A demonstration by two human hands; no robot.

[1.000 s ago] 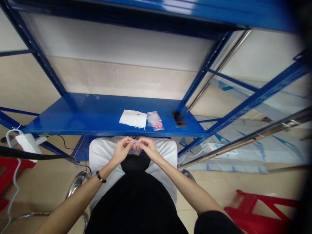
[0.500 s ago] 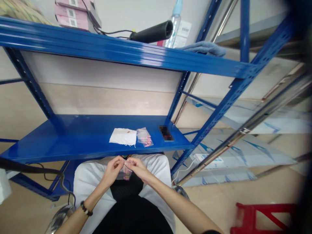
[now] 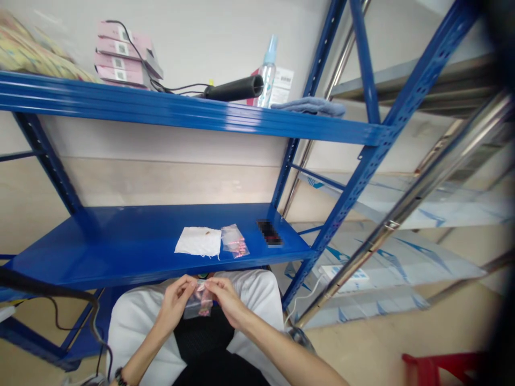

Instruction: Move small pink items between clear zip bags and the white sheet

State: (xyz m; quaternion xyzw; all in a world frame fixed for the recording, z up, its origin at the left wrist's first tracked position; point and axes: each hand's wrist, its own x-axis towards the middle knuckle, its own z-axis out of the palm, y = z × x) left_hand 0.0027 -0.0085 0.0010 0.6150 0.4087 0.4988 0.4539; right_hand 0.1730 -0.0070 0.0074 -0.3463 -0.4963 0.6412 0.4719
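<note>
Above my lap, a small clear plastic bag [image 3: 198,306] with pink beads hangs between my two hands. My left hand [image 3: 178,298] pinches its top edge on the left, while my right hand [image 3: 223,296] grips the same edge on the right. Whether the bag's mouth is sealed, I cannot tell. On the blue shelf in front lies a white cloth [image 3: 198,241] with a tiny brownish piece on it. Beside that cloth is a second clear bag [image 3: 233,239], also with pink beads.
A pixelated dark rectangular object [image 3: 269,232] lies toward the right end of the lower shelf [image 3: 120,236]. Overhead, the upper shelf [image 3: 161,110] carries pink boxes [image 3: 123,59], a black tube [image 3: 237,88], a spray bottle [image 3: 267,75] and a blue cloth [image 3: 311,105]. A red stool [image 3: 438,367] stands at lower right.
The camera view has shifted, so the shelves appear lower. More of the held bag shows between my hands now; both hands still grip its top edge.
</note>
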